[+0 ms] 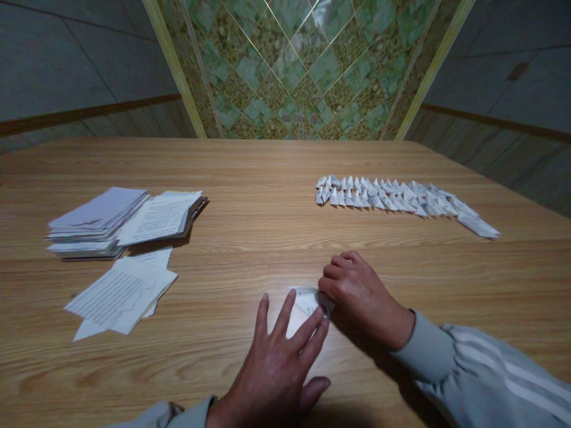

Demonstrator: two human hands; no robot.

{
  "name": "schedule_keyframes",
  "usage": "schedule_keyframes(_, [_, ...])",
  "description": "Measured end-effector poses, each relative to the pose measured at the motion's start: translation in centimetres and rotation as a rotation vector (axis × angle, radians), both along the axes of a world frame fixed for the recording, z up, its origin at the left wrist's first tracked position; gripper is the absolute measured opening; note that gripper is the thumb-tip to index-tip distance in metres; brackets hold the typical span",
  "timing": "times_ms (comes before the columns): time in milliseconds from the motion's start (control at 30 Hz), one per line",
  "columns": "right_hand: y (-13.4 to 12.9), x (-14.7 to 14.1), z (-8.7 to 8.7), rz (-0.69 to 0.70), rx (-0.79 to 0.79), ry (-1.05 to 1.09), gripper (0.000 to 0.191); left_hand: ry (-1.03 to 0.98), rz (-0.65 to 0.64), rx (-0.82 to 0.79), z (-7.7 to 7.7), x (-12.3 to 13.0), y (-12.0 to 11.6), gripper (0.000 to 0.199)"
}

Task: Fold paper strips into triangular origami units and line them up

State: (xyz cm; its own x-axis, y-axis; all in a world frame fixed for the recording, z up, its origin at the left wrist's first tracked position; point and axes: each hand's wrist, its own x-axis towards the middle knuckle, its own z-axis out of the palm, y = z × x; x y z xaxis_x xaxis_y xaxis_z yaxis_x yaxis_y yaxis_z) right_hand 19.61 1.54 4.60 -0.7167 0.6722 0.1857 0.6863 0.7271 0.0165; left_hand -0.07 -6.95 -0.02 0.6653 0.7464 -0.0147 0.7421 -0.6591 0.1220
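Note:
A small sheet of printed white paper [307, 301] lies partly folded on the table near its front edge. My left hand [282, 356] rests over it with the fingers spread, the fingertips touching the paper. At the paper's right edge is my right hand [357, 292], its fingers curled together and pinching the paper's corner. The palm side of both hands and part of the paper are hidden.
Stacks of paper [96, 217] and a printed pile [160, 215] sit at the left, with loose printed sheets [125, 291] in front. A long double row of folded paper pieces [383, 196] lies at the back right of the wooden table [250, 238]. Tiled walls stand beyond.

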Motion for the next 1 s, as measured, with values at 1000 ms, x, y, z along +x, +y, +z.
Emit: schedule_keyframes(1000, [-1.4,1.4,-1.4,0.074,0.170,0.164,0.004,-0.087,-0.023,-0.006,0.0,-0.2,0.1,0.062])
